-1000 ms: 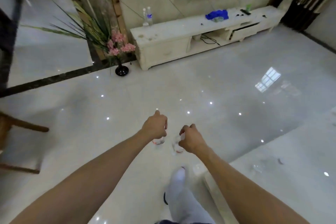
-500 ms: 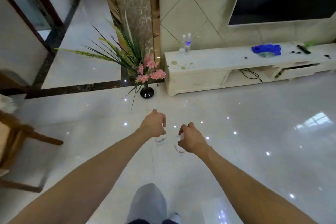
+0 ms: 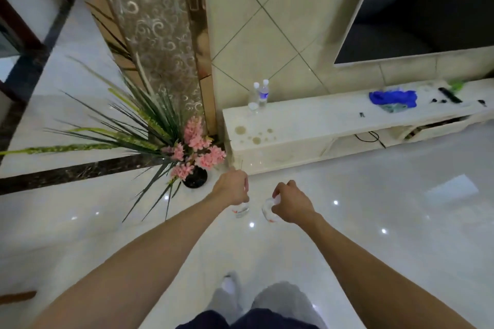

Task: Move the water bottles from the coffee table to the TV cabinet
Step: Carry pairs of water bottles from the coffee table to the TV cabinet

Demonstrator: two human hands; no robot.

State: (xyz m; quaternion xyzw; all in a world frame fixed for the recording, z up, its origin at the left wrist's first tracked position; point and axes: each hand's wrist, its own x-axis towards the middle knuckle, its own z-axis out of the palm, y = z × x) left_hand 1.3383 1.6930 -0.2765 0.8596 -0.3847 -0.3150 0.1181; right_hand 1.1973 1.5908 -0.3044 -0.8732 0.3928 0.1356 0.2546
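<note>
Head view looks down at both hands held out over the glossy floor [image 3: 374, 208]. Left hand [image 3: 234, 189] is closed around the top of a clear water bottle [image 3: 241, 210] hanging below it; right hand [image 3: 290, 204] grips a second clear bottle [image 3: 268, 211] the same way. Ahead, the TV cabinet [image 3: 320, 125] stands against the wall, with two more bottles [image 3: 258, 96] upright, side by side, at its left rear corner. A vase of pink flowers [image 3: 196, 149] sits just left of it.
</note>
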